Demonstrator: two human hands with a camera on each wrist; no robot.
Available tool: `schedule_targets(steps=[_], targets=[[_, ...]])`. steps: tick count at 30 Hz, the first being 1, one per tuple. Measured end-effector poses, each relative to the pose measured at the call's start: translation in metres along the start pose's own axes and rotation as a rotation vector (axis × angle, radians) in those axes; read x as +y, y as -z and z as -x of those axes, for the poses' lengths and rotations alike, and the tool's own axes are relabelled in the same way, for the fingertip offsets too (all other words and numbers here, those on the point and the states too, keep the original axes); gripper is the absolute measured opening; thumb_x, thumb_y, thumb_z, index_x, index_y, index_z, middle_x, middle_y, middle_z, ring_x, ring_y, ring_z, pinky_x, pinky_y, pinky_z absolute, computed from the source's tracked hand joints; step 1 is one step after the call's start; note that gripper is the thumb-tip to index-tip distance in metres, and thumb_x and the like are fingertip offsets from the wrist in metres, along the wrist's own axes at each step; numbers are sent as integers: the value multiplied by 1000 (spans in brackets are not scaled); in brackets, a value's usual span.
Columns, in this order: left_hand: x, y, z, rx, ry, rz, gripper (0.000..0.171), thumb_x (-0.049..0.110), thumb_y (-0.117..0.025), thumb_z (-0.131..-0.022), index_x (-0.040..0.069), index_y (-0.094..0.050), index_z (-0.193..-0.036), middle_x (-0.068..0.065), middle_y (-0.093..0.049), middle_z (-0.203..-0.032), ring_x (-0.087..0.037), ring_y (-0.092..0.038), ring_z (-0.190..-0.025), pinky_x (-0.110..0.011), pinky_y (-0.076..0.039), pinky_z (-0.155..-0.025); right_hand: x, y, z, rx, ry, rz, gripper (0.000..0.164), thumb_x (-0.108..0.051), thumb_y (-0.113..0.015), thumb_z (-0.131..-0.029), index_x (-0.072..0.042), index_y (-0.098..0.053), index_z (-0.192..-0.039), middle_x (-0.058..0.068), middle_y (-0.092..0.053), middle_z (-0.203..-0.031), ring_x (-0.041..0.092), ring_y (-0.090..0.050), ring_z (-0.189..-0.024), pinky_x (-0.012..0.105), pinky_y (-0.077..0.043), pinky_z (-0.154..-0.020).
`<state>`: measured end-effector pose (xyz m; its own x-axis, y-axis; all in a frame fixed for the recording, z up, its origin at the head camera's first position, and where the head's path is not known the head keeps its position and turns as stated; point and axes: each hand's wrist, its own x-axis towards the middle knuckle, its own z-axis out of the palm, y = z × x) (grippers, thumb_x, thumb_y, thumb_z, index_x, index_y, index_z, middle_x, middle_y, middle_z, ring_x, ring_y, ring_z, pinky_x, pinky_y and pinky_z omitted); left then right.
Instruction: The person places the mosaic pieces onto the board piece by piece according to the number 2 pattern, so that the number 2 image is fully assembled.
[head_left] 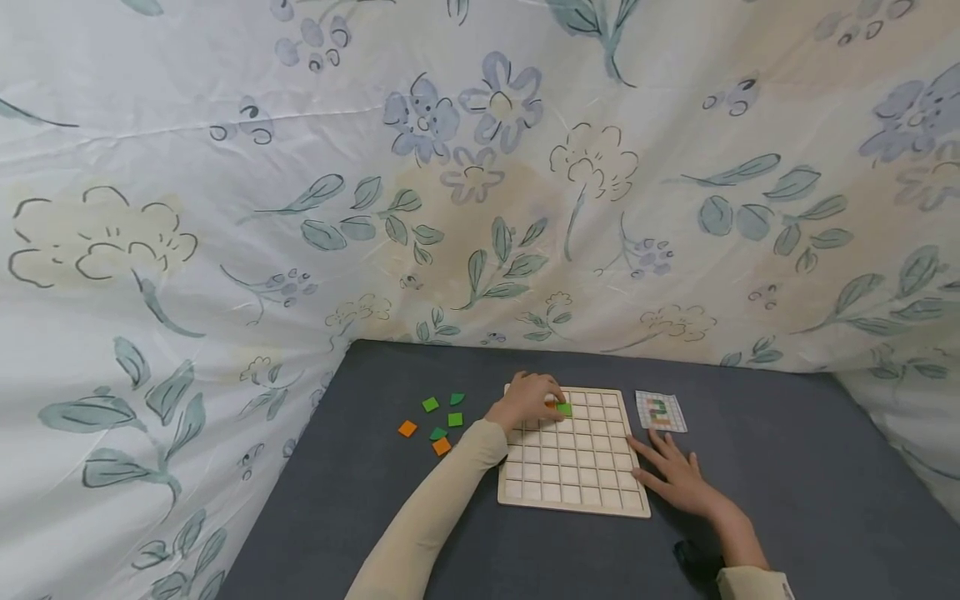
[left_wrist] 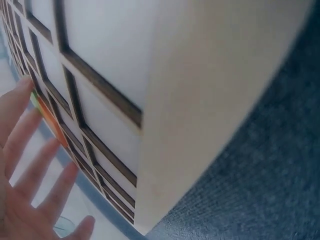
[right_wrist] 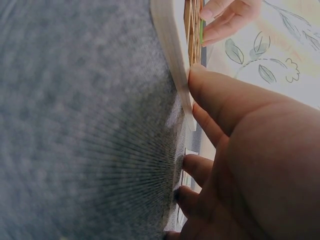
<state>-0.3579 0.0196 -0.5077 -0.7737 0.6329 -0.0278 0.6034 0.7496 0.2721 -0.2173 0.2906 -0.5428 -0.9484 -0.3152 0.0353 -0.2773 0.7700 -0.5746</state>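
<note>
A pale wooden grid board (head_left: 570,496) lies on the dark table. Over its upper part, my left hand (head_left: 528,400) pinches a small green square tile (head_left: 564,410) between thumb and finger, right at the grid. An orange tile (left_wrist: 53,124) sits in the grid beside the green one, mostly hidden by the hand in the head view. My right hand (head_left: 681,479), fingers spread, rests at the board's right edge. In the right wrist view its thumb (right_wrist: 220,92) touches the board's rim (right_wrist: 172,45).
Left of the board lie several loose pieces, among them an orange square (head_left: 407,428), a green square (head_left: 455,419) and a dark green rounded piece (head_left: 457,399). A small printed pattern card (head_left: 660,412) lies right of the board. Floral cloth (head_left: 480,183) hangs behind the table.
</note>
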Motion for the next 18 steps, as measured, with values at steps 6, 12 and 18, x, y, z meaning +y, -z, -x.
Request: schedule_targets(steps=[6, 12, 18], targets=[[1, 1, 5, -13, 29, 60, 31, 42, -69, -80, 30, -68, -109, 9, -55, -125, -13, -49, -119, -49, -21, -112, -1, -1, 0, -4, 1, -4, 56, -34, -55, -93, -11, -39, -142, 34, -16, -146, 61, -7, -129, 81, 1, -89], [-1, 3, 10, 7, 22, 41, 35, 42, -69, -81, 28, -67, -113, 8, -56, -125, -14, -49, -119, -50, -23, -112, -4, 0, 1, 0, -1, 3, 56, -33, -55, -92, -9, -39, -141, 34, -17, -146, 61, -8, -129, 81, 0, -89], [-5, 9, 15, 37, -1, 23, 35, 41, -66, -84, 25, -66, -116, 6, -55, -127, -16, -50, -119, -51, -23, -111, -5, 2, 1, 7, -3, 4, 56, -32, -55, -92, -8, -39, -141, 34, -17, -146, 61, -8, -129, 81, 0, -90]])
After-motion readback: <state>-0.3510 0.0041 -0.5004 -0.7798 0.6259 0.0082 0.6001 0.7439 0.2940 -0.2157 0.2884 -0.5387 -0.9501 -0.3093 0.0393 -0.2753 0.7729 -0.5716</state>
